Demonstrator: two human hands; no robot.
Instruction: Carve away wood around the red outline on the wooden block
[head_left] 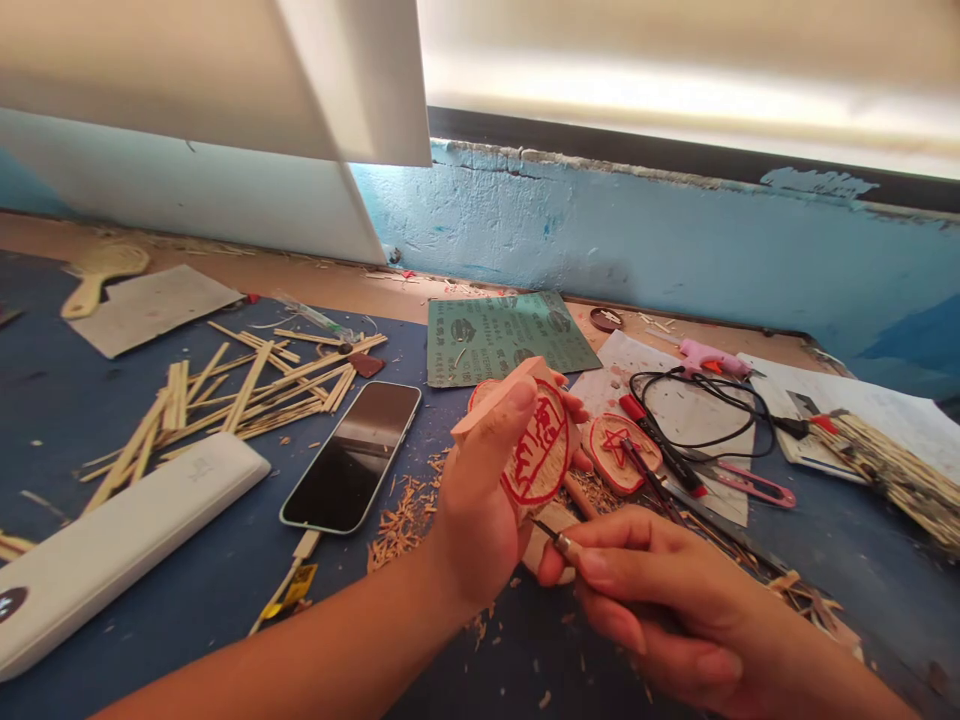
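Observation:
My left hand (pixel 480 500) is wrapped round a wooden piece (pixel 536 450) with a rounded face. Red lines and red marks are drawn on that face, which is tilted toward me. In my right hand (pixel 660 595) is a slim carving tool (pixel 559 540) with a thin dark tip and a metal collar; its handle is mostly hidden by the fingers. The tip is close to the lower edge of the wooden piece; I cannot tell if it touches. Beyond my right hand lies a round wooden disc (pixel 604 470) with a red star drawn on it. Wood shavings (pixel 409 520) lie under the hands.
Left of my hands are a phone (pixel 352 455) with a cable, a white power bank (pixel 135 540) and scattered wooden sticks (pixel 247 400). Green sandpaper (pixel 487 330) lies behind. To the right are a black cable (pixel 705 455), a pink glue gun (pixel 712 358), a red-and-black marker (pixel 667 450) and a pink cutter (pixel 757 485).

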